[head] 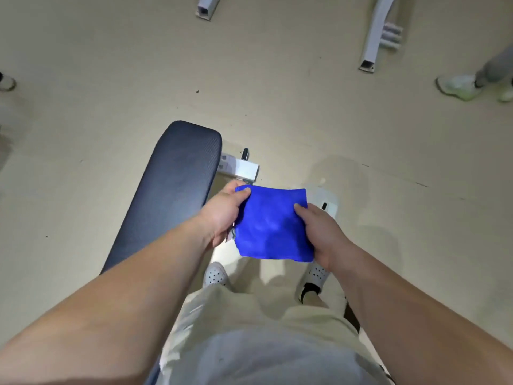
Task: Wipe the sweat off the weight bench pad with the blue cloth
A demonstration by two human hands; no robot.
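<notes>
A folded blue cloth (270, 225) hangs in the air between my two hands, to the right of the bench. My left hand (223, 215) pinches its upper left corner with thumb and fingers. My right hand (319, 232) grips its right edge, thumb on top. The dark padded weight bench pad (169, 190) runs lengthwise at my left, from near my left forearm up to its rounded far end. The cloth is apart from the pad, over the floor and my feet.
White bench frame parts (241, 168) stick out right of the pad. White machine legs (373, 37) stand at the top. Another person's shoes (458, 86) are at the far right, one more shoe (7, 83) at the left edge. Beige floor surrounds the bench.
</notes>
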